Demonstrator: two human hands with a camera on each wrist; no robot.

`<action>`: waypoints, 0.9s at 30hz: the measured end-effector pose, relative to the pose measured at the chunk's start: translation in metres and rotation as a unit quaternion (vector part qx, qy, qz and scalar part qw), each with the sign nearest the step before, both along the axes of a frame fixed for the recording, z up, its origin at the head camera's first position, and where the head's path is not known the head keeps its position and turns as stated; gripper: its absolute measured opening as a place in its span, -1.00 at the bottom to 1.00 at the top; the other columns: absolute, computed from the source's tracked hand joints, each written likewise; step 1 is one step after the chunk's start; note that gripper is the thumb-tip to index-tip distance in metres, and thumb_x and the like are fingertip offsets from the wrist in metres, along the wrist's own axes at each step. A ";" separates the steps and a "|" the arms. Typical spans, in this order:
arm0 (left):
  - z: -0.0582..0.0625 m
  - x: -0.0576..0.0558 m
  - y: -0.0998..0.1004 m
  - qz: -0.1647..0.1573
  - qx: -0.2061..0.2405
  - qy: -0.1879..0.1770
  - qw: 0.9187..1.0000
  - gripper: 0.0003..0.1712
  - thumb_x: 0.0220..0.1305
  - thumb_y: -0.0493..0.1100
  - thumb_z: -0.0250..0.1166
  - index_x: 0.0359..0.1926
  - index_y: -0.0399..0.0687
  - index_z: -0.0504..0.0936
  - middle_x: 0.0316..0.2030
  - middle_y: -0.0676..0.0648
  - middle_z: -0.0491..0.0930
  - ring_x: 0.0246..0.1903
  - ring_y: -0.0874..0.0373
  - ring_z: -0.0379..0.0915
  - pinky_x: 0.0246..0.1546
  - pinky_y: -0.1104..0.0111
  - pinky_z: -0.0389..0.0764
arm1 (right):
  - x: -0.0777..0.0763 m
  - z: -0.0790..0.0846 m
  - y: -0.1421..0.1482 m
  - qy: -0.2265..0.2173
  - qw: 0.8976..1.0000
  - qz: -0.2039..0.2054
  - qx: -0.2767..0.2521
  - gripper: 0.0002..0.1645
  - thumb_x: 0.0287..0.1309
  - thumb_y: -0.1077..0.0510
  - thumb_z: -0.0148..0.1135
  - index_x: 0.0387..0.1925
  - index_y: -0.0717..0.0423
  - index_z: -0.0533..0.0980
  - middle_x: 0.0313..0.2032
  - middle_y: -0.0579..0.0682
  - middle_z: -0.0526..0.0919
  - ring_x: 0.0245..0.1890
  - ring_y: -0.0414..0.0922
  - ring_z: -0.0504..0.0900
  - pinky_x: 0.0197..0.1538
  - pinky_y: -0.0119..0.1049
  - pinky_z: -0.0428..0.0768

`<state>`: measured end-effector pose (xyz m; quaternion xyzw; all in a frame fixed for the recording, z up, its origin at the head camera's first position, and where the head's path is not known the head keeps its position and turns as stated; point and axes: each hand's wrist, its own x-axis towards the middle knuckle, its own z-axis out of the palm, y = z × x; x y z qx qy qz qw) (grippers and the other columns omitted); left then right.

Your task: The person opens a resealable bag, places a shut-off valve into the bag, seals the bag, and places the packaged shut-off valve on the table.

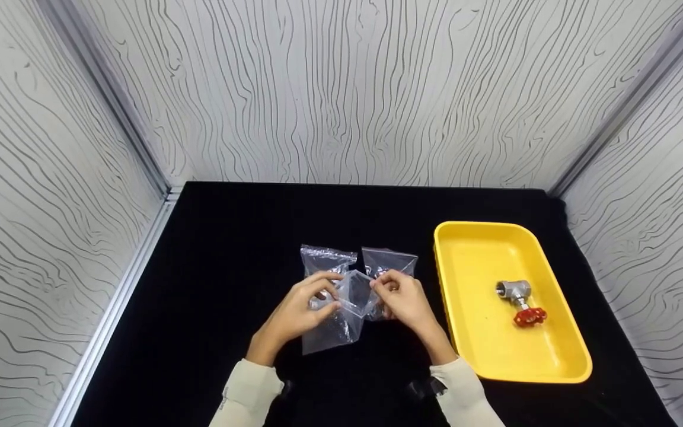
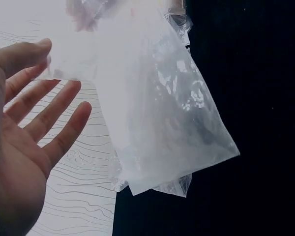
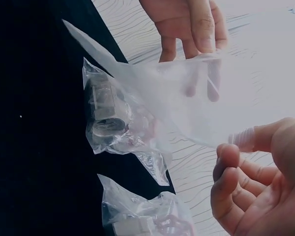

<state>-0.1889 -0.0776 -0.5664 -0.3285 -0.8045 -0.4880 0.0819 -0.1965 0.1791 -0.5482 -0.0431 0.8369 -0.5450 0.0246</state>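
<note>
A clear plastic bag (image 1: 334, 333) hangs between my two hands, its mouth spread apart. My left hand (image 1: 305, 303) pinches one side of the mouth between thumb and index finger, with the other fingers extended loosely in the left wrist view. The opposite side of the mouth is pinched by my right hand (image 1: 404, 299), whose thumb overlaps the film in the right wrist view. Through the held bag (image 2: 162, 128) no part shows. Behind it lie two more clear bags; one holds a metal valve (image 3: 108, 110) with a threaded opening, the other bag (image 3: 147, 216) a similar valve.
To the right stands a yellow tray (image 1: 472, 356) holding a bare gate valve (image 1: 516, 289) with a red handwheel (image 1: 530, 316). Black cloth (image 1: 229, 237) covers the table. White wood-patterned panels (image 1: 341, 89) enclose the back and both sides.
</note>
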 end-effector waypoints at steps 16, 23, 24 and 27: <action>-0.002 0.004 -0.001 -0.004 0.006 -0.012 1.000 -0.84 0.29 -0.29 0.50 -0.20 -0.21 0.67 0.20 -0.29 0.68 0.10 -0.10 0.68 -0.05 0.16 0.80 | -0.008 0.012 0.020 0.047 0.999 -0.015 0.020 -0.81 0.43 0.10 0.39 -0.26 0.16 0.67 -0.47 0.19 0.74 -0.70 -0.24 0.57 -0.65 -0.47 0.49; -0.004 0.006 -0.001 0.001 -0.005 -0.014 1.000 -0.85 0.30 -0.26 0.50 -0.20 -0.13 0.67 0.22 -0.24 0.69 0.04 -0.06 0.70 -0.04 0.14 0.80 | -0.013 0.016 0.033 0.078 0.994 -0.032 0.071 -0.88 0.38 0.12 0.43 -0.21 0.10 0.69 -0.38 -0.04 0.77 -0.43 -0.28 0.63 -0.30 -0.46 0.63; -0.004 0.006 -0.001 0.003 -0.007 -0.014 1.000 -0.86 0.31 -0.26 0.50 -0.20 -0.12 0.67 0.22 -0.23 0.69 0.04 -0.06 0.70 -0.04 0.15 0.80 | -0.014 0.016 0.035 0.077 0.994 -0.031 0.072 -0.88 0.38 0.12 0.43 -0.19 0.10 0.69 -0.36 -0.03 0.79 -0.41 -0.26 0.65 -0.26 -0.45 0.64; -0.005 0.007 -0.002 0.006 -0.008 -0.016 1.000 -0.86 0.31 -0.25 0.50 -0.20 -0.11 0.67 0.23 -0.19 0.69 0.09 -0.11 0.69 -0.04 0.15 0.80 | -0.016 0.019 0.042 0.078 0.993 -0.033 0.083 -0.87 0.38 0.14 0.44 -0.16 0.11 0.68 -0.28 0.00 0.82 -0.33 -0.21 0.69 -0.17 -0.43 0.65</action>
